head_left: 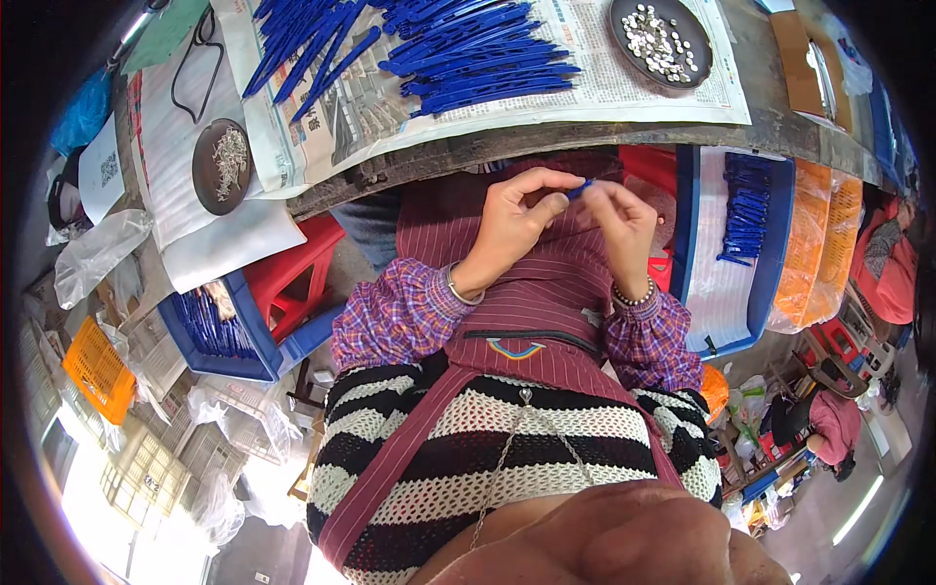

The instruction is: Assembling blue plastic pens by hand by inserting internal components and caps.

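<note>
My left hand (522,214) pinches a small slim blue plastic piece (579,189) between thumb and fingertips, over my lap just below the table edge. My right hand (624,219) is at the other end of that piece, slightly blurred. Its fingers are bent in a pinch, and whatever they hold is too small to make out. Beyond my hands, long blue plastic strips (478,58) lie heaped on newspaper. A dark round dish (698,74) at the far right holds small shiny silver discs. Another dark dish (205,180) at the left holds tiny metallic parts.
A blue tray (780,278) at my right holds bundled blue pieces; another blue tray (255,367) at lower left holds more. The wooden table edge (419,161) runs before me. Red stools (302,273), orange crates (807,244) and a bent black wire (200,73) are around.
</note>
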A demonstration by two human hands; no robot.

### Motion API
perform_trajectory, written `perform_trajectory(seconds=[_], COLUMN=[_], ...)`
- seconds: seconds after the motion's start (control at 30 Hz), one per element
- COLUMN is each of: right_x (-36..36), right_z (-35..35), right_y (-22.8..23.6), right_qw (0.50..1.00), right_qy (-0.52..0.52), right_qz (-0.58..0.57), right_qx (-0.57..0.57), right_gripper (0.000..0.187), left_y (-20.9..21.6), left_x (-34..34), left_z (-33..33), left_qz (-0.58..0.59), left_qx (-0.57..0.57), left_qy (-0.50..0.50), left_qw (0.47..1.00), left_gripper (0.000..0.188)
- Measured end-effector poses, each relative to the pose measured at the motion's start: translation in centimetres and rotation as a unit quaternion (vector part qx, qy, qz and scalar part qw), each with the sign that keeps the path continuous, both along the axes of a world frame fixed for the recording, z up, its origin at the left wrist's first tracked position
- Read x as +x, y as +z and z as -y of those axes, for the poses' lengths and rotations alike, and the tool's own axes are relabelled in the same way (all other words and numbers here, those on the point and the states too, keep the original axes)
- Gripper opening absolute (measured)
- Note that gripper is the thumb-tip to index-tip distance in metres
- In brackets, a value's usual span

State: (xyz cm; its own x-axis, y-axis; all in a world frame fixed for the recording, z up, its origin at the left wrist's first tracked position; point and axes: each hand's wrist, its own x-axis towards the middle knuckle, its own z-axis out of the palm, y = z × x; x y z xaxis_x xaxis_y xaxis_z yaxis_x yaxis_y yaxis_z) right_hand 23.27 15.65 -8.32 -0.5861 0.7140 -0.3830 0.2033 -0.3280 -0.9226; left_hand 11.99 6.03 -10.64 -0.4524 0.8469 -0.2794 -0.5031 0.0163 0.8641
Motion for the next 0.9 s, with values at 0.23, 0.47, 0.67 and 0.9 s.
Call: perform_trajectory(seconds=[0.23, 0.47, 0.67, 0.9], right_x=[-0.1, 2.1, 2.5, 2.6], right_z=[-1.8, -4.3, -4.5, -4.4], right_y=[0.3, -0.7, -1.1, -1.2], right_qw=[0.999, 0.909, 0.780, 0.746], right_qy=[-0.038, -0.052, -0.104, -0.101], right_qz=[-0.009, -0.267, -0.401, -0.421], right_qx=[0.031, -0.315, -0.468, -0.505], right_gripper=[0.019, 0.009, 0.034, 0.039], left_y=[0.0, 0.3, 0.1, -0.1], left_x=[0.1, -0.2, -0.2, -0.1], left_z=[0.2, 0.1, 0.0, 0.0], left_qz=[0.078, 0.105, 0.102, 0.096], left_qx=[-0.007, -0.027, -0.015, -0.010], left_qy=[-0.034, -0.037, -0.035, -0.038], left_qw=[0.996, 0.993, 0.994, 0.995], left_gripper=[0.019, 0.020, 0.020, 0.020])
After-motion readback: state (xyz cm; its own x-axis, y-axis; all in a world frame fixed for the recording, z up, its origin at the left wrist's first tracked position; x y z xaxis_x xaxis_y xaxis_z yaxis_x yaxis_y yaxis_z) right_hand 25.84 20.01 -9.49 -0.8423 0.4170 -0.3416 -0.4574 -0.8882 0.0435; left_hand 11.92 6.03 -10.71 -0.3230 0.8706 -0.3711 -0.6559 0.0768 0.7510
